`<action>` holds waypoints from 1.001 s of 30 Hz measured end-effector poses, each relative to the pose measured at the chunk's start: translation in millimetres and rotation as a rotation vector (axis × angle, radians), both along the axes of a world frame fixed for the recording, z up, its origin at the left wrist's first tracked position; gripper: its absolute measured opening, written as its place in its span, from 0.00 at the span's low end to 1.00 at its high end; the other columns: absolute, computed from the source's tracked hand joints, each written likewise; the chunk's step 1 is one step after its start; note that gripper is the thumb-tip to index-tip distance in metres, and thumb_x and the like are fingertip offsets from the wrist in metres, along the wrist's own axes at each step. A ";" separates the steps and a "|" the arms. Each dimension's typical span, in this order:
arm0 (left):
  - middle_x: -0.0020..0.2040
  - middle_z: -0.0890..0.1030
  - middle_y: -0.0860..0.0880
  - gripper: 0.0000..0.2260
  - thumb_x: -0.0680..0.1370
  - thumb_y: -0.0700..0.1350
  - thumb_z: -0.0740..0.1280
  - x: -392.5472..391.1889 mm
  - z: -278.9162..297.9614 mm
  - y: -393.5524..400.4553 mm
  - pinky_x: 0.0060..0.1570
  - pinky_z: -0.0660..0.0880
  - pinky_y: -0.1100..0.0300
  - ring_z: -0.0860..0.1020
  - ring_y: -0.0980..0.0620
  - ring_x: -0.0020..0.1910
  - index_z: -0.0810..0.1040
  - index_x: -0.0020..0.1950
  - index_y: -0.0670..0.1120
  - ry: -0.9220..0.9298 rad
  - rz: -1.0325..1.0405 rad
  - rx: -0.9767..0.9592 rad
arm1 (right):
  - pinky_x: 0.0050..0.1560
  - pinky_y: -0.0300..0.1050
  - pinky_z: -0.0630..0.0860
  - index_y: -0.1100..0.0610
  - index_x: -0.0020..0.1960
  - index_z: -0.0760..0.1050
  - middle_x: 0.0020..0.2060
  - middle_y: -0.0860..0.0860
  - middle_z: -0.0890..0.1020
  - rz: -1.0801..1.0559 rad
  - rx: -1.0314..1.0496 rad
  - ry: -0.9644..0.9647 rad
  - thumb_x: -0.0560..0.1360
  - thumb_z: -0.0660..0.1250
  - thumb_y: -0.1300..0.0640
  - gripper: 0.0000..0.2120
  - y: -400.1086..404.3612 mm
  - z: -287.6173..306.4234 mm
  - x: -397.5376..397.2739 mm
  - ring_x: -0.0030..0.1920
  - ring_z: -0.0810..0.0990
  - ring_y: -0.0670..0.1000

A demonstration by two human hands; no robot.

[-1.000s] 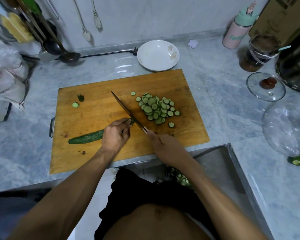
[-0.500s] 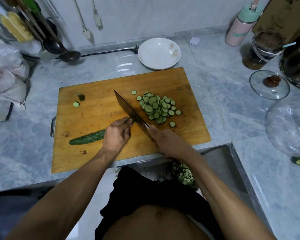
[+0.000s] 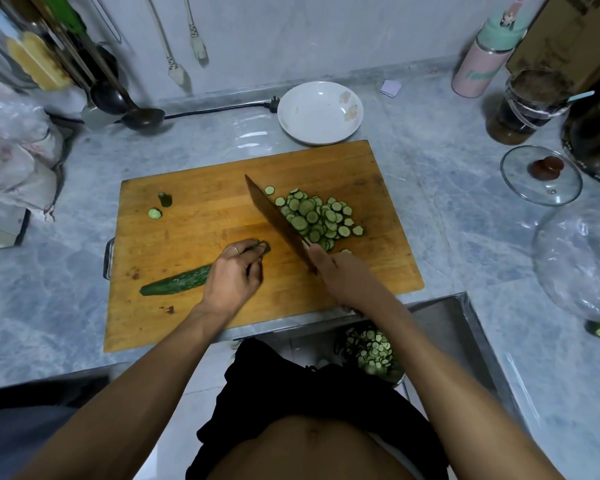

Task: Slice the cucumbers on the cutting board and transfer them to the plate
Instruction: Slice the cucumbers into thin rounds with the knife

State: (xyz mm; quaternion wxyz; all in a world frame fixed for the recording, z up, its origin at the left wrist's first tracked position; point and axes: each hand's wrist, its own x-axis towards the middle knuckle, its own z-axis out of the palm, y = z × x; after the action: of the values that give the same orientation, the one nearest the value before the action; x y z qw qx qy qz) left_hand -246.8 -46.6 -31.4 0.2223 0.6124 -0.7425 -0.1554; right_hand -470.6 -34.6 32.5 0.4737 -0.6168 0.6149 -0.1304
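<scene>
Head view: left hand [image 3: 234, 271] pins dark, bumpy cucumber [image 3: 175, 284] (half-cut); right hand [image 3: 340, 275] grips knife [image 3: 274, 216].

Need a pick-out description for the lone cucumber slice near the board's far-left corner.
On the wooden cutting board, look to the far-left corner, away from the slice pile. Two bits sit there: the slice is the flat pale-green round, nearer the person than the dark upright stub.

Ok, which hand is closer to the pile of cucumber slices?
Right. The right hand grips the knife at the pile of slices' near edge. The left hand holds the uncut cucumber, farther left on the board.
</scene>
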 end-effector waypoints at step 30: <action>0.68 0.75 0.47 0.17 0.79 0.41 0.58 -22.1 70.5 -67.1 0.64 0.67 0.58 0.71 0.47 0.67 0.76 0.66 0.47 -0.082 -0.169 0.310 | 0.38 0.48 0.71 0.56 0.56 0.74 0.46 0.54 0.81 0.283 -0.390 0.544 0.80 0.53 0.34 0.26 17.2 7.0 -12.7 0.44 0.80 0.57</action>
State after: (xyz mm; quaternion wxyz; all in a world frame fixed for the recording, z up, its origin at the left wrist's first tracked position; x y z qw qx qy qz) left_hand -268.9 -113.7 39.1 0.0810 0.5805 -0.7670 -0.2611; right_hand -483.3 -17.4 39.6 0.1795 -0.7867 0.5906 -0.0097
